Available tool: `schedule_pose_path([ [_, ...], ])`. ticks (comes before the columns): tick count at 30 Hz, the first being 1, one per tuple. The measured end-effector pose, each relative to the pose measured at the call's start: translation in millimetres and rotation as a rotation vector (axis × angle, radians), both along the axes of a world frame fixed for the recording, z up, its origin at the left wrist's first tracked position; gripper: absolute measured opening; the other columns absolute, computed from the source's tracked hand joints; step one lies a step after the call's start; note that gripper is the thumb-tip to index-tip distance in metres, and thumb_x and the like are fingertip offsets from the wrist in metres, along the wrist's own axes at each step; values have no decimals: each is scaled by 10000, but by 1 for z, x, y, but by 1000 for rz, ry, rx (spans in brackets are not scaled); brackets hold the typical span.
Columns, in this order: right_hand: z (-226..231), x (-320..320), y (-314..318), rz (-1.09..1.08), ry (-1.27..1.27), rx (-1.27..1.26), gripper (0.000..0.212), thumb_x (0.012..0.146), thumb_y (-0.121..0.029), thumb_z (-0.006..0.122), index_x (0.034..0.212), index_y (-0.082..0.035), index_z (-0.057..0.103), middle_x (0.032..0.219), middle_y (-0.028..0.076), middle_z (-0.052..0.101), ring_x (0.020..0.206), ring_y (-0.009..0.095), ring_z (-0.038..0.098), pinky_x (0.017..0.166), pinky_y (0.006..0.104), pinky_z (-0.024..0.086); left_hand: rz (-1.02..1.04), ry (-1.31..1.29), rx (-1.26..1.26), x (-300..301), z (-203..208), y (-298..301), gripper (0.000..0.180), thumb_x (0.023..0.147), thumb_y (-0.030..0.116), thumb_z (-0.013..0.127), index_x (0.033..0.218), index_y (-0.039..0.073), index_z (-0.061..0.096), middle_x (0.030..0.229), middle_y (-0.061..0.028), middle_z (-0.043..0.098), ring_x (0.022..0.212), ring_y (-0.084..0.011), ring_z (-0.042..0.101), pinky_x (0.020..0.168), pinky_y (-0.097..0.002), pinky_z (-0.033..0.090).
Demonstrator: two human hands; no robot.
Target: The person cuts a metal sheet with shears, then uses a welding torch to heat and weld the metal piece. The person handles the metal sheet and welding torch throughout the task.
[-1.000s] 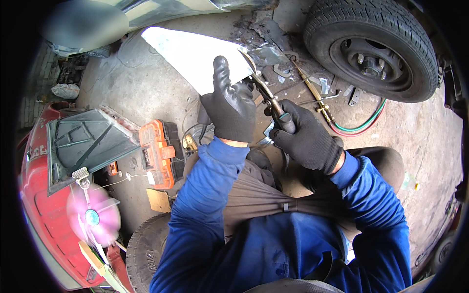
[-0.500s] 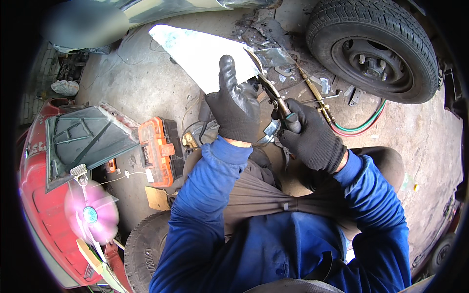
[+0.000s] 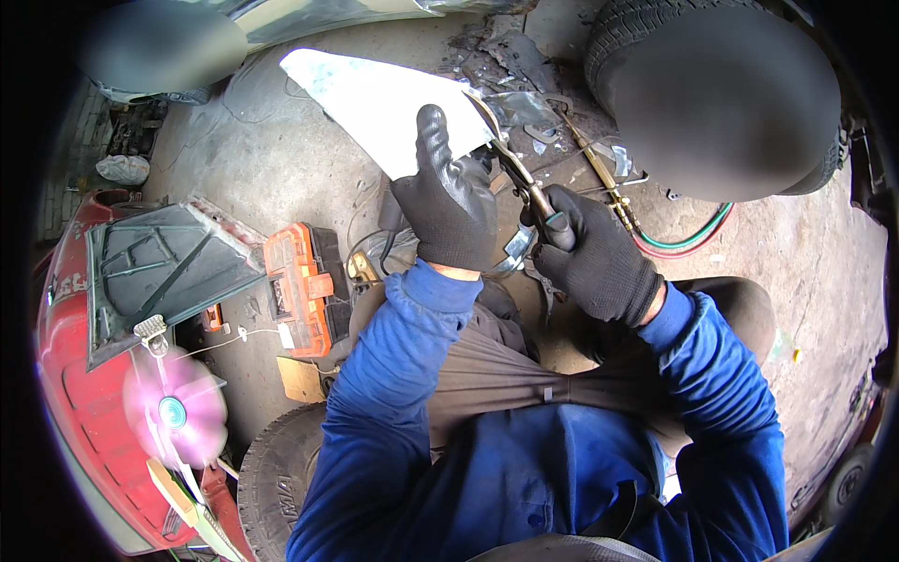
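A bright, pale piece of sheet metal (image 3: 361,103) with a long pointed end is held out over the floor. My left hand (image 3: 447,211), in a black glove, grips its near edge, with the thumb laid on top and the fingers hidden underneath. In my right hand (image 3: 599,262), also gloved in black, are the handles of metal tin snips (image 3: 518,171). The blades of the snips meet the sheet's right-hand edge, just beyond my left hand. How far the blades are apart cannot be made out.
A brass-coloured torch (image 3: 596,169) with green and red hoses lies right of the sheet, near a wheel (image 3: 609,94). Metal scraps (image 3: 534,110) litter the floor beyond. To the left stand an orange toolbox (image 3: 304,290), a dark panel (image 3: 154,272), a spinning pink fan (image 3: 175,412) and a tyre (image 3: 281,468).
The sheet and the blades of the snips have shifted very slightly to the left. Both hands keep their grips.
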State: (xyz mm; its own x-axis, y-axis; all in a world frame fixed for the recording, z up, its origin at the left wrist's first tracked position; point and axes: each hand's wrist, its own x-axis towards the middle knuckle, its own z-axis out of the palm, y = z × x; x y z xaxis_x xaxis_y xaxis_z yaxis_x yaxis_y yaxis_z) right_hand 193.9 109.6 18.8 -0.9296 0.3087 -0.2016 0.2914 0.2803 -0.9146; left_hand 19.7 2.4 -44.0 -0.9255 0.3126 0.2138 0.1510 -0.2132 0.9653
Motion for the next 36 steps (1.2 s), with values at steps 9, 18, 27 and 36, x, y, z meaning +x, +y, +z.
schedule_pose_path([
  [9, 4, -3, 0, 6, -86, 71, 301, 844, -79, 692, 1132, -20, 629, 895, 106, 619, 824, 191, 600, 796, 372, 523, 106, 336, -313, 6, 7, -3, 423, 1040, 53, 624, 1453, -28, 578, 1280, -126, 702, 1009, -190, 718, 827, -314, 607],
  [18, -79, 19, 12, 195, -139, -357, 432, 927, -162, 708, 1326, -33, 606, 928, 57, 621, 857, 155, 597, 780, 340, 513, -13, 254, -57, -55, 27, -14, 484, 1012, 117, 665, 1455, -29, 533, 1148, -132, 693, 997, -315, 697, 989, -451, 572],
  [27, -177, 31, 10, 196, -995, 384, 738, 1055, -562, 595, 1547, -22, 489, 1402, 279, 648, 1341, 402, 615, 1120, 486, 488, -173, -161, 239, -68, 26, -8, 247, 1062, 109, 636, 1283, 1, 642, 1156, -164, 691, 959, -282, 740, 855, -444, 658],
  [36, -58, -55, 7, -160, 428, -71, 610, 1064, -330, 703, 1537, -4, 499, 1301, 102, 655, 1121, 149, 643, 975, 315, 536, -399, -473, 42, -53, 21, -11, 480, 1099, 226, 568, 1498, -40, 554, 1162, -137, 698, 948, -288, 784, 887, -420, 641],
])
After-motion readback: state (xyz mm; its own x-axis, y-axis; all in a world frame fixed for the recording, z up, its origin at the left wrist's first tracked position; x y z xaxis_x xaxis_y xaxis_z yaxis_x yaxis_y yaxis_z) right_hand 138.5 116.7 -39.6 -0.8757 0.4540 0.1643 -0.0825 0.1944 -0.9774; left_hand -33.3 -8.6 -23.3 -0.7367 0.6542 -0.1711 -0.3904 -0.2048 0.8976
